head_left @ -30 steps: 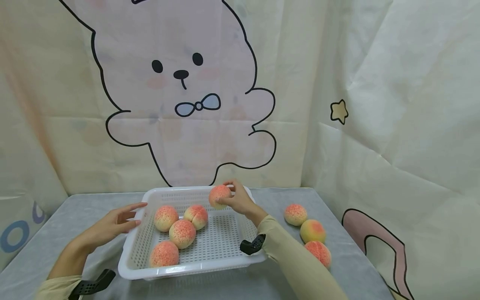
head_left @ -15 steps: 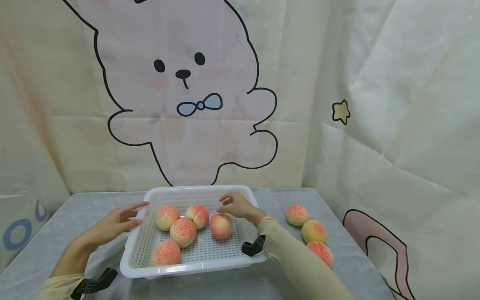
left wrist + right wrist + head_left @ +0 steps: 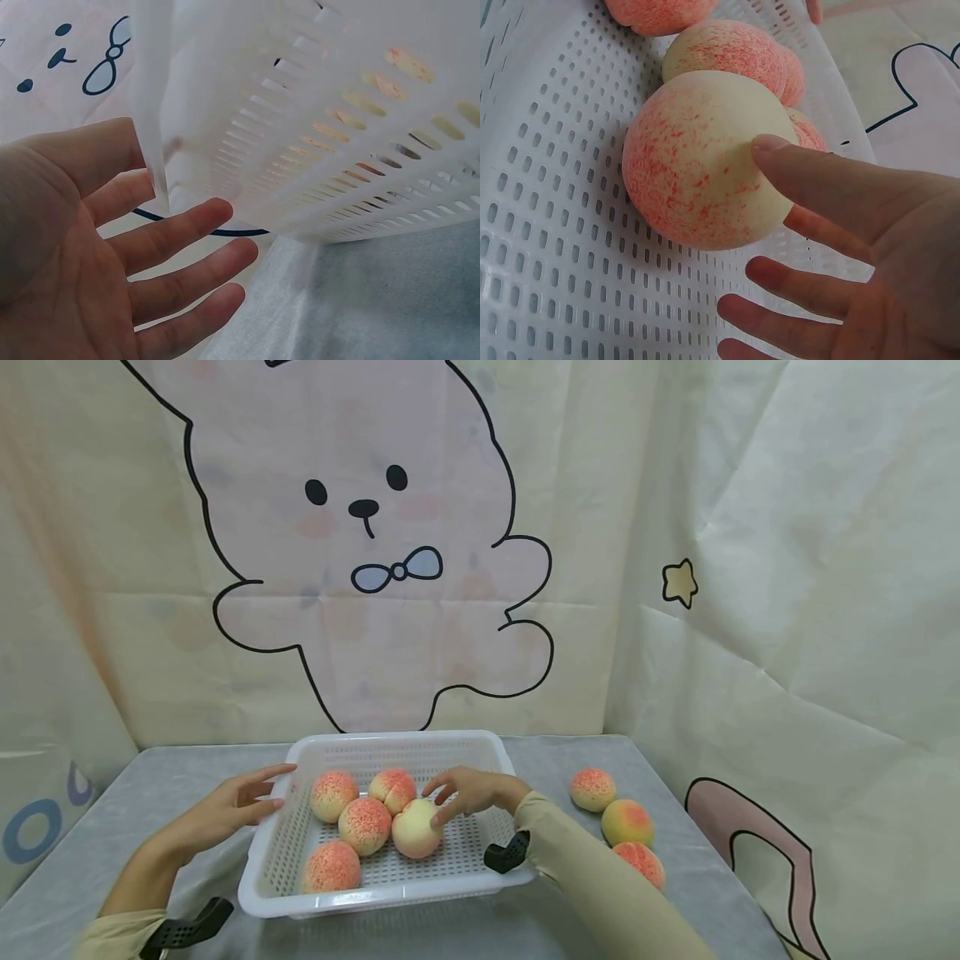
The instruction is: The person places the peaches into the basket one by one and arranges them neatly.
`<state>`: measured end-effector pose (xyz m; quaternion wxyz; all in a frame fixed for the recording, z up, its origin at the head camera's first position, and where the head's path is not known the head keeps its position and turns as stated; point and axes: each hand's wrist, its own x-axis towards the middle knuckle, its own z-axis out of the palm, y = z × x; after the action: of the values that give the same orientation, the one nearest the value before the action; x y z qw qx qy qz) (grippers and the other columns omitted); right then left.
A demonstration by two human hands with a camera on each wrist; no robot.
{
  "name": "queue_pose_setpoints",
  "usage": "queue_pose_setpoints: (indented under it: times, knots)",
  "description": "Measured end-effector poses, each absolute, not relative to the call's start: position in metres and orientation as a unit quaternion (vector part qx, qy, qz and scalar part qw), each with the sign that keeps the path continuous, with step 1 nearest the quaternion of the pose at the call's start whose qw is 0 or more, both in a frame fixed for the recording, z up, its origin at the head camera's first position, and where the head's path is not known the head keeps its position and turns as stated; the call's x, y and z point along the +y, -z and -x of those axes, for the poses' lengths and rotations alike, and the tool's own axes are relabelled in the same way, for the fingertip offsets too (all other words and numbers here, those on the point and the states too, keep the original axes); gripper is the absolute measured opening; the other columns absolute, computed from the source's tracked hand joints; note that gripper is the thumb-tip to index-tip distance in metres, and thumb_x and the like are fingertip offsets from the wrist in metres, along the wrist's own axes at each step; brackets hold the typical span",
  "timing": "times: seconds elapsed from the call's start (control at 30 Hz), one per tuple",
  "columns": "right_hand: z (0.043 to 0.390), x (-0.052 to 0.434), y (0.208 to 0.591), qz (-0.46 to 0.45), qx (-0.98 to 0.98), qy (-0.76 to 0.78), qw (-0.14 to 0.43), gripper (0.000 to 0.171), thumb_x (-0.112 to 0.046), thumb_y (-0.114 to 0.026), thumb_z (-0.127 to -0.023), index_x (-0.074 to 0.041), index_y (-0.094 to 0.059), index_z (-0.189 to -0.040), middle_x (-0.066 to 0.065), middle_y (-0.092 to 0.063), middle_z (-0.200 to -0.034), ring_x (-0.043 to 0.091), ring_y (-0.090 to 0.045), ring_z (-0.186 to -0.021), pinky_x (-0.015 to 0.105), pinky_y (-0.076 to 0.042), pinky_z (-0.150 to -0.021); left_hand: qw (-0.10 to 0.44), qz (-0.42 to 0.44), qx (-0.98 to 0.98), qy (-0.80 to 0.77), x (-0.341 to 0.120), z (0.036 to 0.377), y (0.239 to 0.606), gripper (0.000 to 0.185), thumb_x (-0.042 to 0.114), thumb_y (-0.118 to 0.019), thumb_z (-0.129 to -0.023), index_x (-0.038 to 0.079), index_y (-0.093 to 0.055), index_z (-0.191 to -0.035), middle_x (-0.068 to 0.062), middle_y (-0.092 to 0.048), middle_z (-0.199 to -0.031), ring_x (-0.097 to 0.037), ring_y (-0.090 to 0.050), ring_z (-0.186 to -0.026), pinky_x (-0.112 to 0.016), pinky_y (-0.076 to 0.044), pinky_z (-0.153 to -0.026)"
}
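In the head view a white perforated basket stands on the table with several peaches inside. A pale-sided peach lies on its floor, close against a speckled peach. My right hand is over the basket. Its thumb touches the pale-sided peach in the right wrist view, while the other fingers are spread and relaxed. At the left side my left hand touches the basket's rim with thumb and forefinger; the remaining fingers extend loosely beside the outer wall.
To the basket's right, three more peaches form a row on the grey cloth: a speckled one, a yellowish one and a redder one, partly behind the right sleeve. A printed curtain hangs behind the table.
My right hand has lowered the peach into the basket and loosened its hold. That peach has turned and moved left against the others. The left hand has stayed at the rim.
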<state>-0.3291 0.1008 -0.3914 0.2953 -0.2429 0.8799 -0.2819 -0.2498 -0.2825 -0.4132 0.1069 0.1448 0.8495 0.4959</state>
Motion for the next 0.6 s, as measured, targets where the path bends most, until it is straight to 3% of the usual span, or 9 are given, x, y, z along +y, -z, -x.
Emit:
queue_pose_setpoints:
  times: [0.33, 0.6]
  knots:
    - [0.3228, 0.0955, 0.3879, 0.223, 0.877, 0.271, 0.327, 0.061, -0.021, -0.08, -0.087, -0.014, -0.055, -0.142, 0.017, -0.066, -0.13, 0.025, -0.062, -0.117, 0.055, -0.053, -0.097, 0.106, -0.15, 0.846, -0.5, -0.2836, 0.2511, 0.4132, 0.068, 0.025, -0.058, -0.103, 0.004, -0.026, -0.159, -0.037, -0.039, -0.153, -0.025, -0.068, -0.11, -0.048, -0.059, -0.085]
    - [0.3207, 0.0912, 0.3856, 0.241, 0.888, 0.251, 0.299, 0.047, -0.024, -0.083, -0.083, -0.017, -0.059, -0.123, 0.012, -0.065, -0.129, 0.023, -0.06, -0.118, 0.043, -0.051, -0.099, 0.108, -0.144, 0.848, -0.498, -0.2825, 0.2496, 0.4119, 0.068, 0.026, -0.058, -0.103, 0.004, -0.026, -0.159, -0.036, -0.039, -0.153, -0.029, -0.065, -0.115, -0.05, -0.058, -0.087]
